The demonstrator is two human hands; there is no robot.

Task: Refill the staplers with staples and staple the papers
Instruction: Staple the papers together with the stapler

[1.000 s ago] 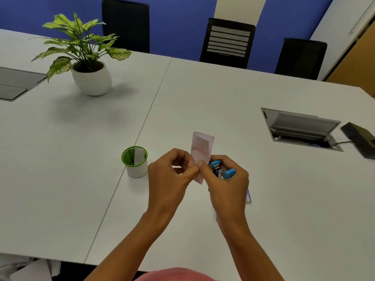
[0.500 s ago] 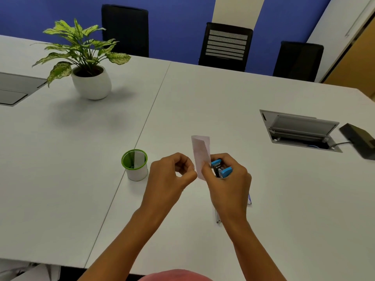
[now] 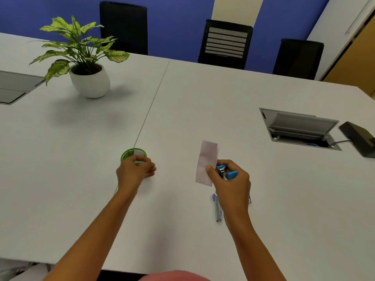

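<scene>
My right hand [image 3: 231, 183] holds a small blue stapler [image 3: 226, 172] and pinches a folded pale pink paper [image 3: 207, 162] against it with the thumb; the paper stands upright above the table. My left hand [image 3: 135, 172] hovers over a green-rimmed white cup [image 3: 132, 154] with a white slip of paper inside, fingers loosely curled; I cannot see anything held in it. A second stapler with purple ends [image 3: 217, 209] lies open on the table, partly hidden under my right wrist.
A potted plant [image 3: 89, 78] stands far left. An open cable box [image 3: 300, 128] and a dark adapter [image 3: 359, 137] are at the right. Black chairs line the far table edge. A seam [image 3: 152, 104] runs between the two white tables.
My left hand let go of the pink paper and moved left to the green cup. My right hand kept the stapler and paper, shifting slightly right.
</scene>
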